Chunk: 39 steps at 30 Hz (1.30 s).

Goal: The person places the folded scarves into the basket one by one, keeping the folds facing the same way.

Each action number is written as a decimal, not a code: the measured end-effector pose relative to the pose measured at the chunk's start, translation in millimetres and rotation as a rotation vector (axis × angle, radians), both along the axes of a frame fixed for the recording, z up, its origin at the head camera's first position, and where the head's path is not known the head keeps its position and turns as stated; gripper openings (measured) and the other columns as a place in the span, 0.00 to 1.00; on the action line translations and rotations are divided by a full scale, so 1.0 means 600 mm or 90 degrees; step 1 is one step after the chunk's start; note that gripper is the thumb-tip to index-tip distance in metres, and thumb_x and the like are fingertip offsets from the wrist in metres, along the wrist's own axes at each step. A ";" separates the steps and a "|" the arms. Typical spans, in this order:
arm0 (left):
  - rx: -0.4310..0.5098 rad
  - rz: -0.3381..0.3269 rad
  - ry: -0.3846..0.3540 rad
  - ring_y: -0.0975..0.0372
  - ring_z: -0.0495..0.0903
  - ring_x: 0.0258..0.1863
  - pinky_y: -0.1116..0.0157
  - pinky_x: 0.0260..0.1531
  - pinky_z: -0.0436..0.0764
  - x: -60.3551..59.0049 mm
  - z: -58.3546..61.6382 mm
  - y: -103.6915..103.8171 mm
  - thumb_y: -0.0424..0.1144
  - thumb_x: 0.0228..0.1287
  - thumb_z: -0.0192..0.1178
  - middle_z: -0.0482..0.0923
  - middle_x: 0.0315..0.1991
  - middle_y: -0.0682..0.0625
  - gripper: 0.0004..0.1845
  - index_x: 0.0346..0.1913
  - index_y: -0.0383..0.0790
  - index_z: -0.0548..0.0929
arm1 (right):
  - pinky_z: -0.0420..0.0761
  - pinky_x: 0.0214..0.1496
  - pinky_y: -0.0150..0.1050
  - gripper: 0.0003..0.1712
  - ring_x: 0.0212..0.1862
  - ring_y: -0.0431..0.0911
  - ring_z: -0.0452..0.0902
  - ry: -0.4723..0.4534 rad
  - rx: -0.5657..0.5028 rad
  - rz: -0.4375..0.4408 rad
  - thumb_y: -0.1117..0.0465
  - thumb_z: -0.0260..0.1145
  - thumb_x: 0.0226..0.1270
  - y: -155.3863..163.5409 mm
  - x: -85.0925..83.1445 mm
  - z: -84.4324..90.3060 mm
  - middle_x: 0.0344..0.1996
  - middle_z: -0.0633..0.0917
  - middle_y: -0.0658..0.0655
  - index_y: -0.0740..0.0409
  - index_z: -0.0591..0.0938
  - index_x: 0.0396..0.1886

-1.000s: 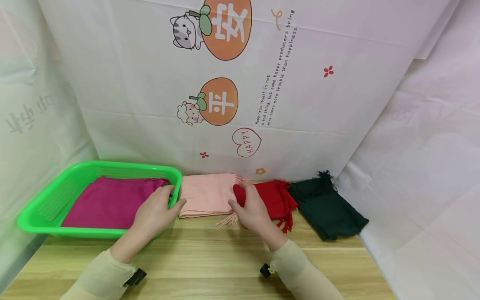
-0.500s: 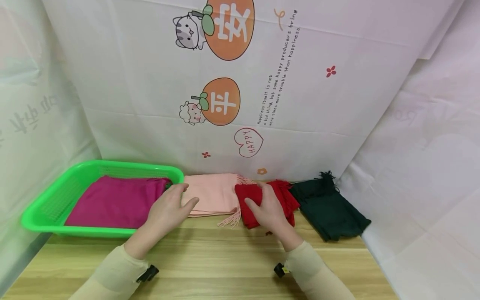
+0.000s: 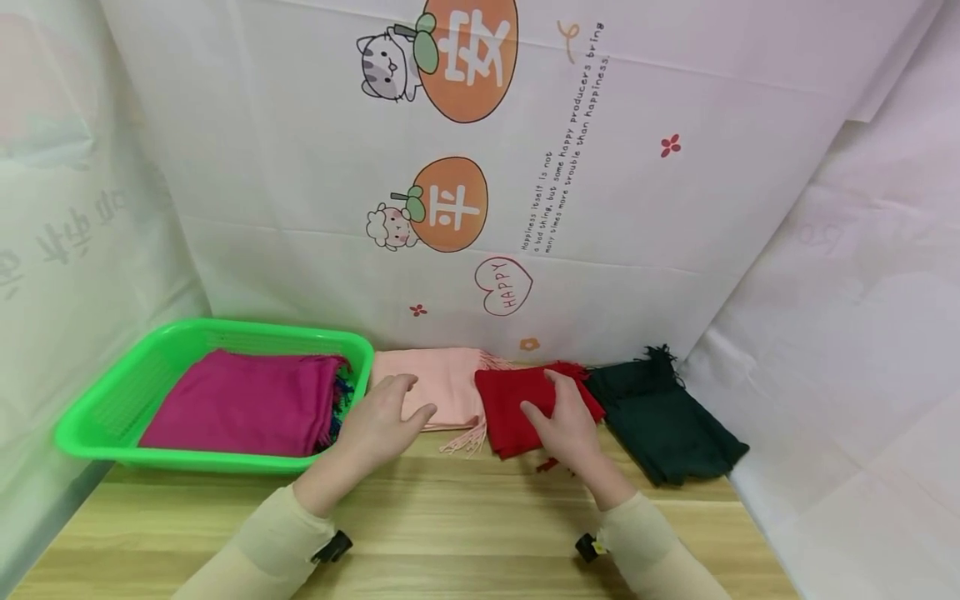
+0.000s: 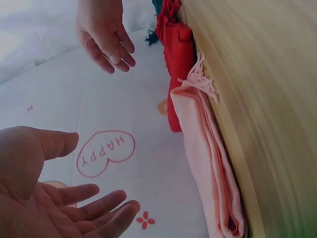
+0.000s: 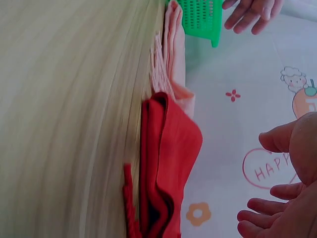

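Observation:
My left hand (image 3: pixel 397 408) hovers with relaxed, spread fingers over the left part of a folded pink scarf (image 3: pixel 446 385), beside the green basket (image 3: pixel 225 327). My right hand (image 3: pixel 558 408) is open above a folded red scarf (image 3: pixel 510 408). In the left wrist view the left hand (image 4: pixel 59 198) holds nothing, and the pink scarf (image 4: pixel 208 163) and red scarf (image 4: pixel 176 64) lie apart from it. The right wrist view shows the right hand (image 5: pixel 285 203) clear of the red scarf (image 5: pixel 168 163).
A magenta scarf (image 3: pixel 247 404) lies folded in the green basket. A dark green fringed scarf (image 3: pixel 663 417) lies to the right of the red one. A white printed sheet (image 3: pixel 600 208) hangs behind and at both sides. The wooden table (image 3: pixel 450 517) runs to the near edge.
Both hands moved right. The left hand left the basket's corner and is now over the pink scarf. The right hand went from the pink-red border to above the red scarf.

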State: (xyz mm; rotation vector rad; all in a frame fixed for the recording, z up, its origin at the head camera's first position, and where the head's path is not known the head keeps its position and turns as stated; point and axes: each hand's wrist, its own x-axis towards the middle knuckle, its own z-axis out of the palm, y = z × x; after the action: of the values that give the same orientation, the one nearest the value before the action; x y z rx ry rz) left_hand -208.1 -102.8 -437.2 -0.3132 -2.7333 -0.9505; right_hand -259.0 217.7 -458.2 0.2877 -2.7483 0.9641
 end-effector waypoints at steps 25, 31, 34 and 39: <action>0.050 -0.089 -0.033 0.49 0.86 0.63 0.46 0.62 0.86 0.002 -0.014 0.121 0.53 0.78 0.69 0.85 0.64 0.43 0.29 0.70 0.37 0.82 | 0.72 0.77 0.70 0.45 0.79 0.70 0.66 -0.036 0.034 -0.056 0.50 0.67 0.86 0.128 0.000 0.003 0.82 0.65 0.74 0.69 0.60 0.86; 0.058 -0.115 -0.049 0.50 0.86 0.59 0.47 0.59 0.86 0.003 -0.021 0.145 0.53 0.77 0.69 0.85 0.62 0.42 0.29 0.70 0.36 0.82 | 0.71 0.77 0.71 0.45 0.79 0.71 0.65 -0.036 0.042 -0.063 0.50 0.66 0.85 0.155 -0.002 0.001 0.81 0.65 0.75 0.71 0.60 0.86; 0.061 -0.125 -0.064 0.53 0.86 0.55 0.49 0.56 0.86 0.003 -0.025 0.157 0.54 0.78 0.69 0.86 0.60 0.44 0.30 0.71 0.36 0.81 | 0.70 0.78 0.71 0.45 0.79 0.72 0.65 -0.037 0.049 -0.070 0.50 0.66 0.86 0.170 -0.004 -0.001 0.81 0.64 0.76 0.72 0.60 0.85; 0.076 -0.142 -0.088 0.58 0.84 0.49 0.53 0.50 0.86 0.004 -0.029 0.175 0.55 0.79 0.69 0.86 0.56 0.46 0.30 0.71 0.37 0.81 | 0.68 0.78 0.71 0.45 0.79 0.72 0.64 -0.034 0.056 -0.078 0.50 0.66 0.86 0.191 -0.007 -0.004 0.81 0.64 0.77 0.72 0.60 0.85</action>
State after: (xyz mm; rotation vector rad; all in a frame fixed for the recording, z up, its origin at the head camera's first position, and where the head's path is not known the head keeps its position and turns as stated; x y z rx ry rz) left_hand -206.0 2.0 -454.5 -0.5597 -2.7917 -1.2316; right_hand -263.4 332.4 -460.4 0.1078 -2.8228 0.8336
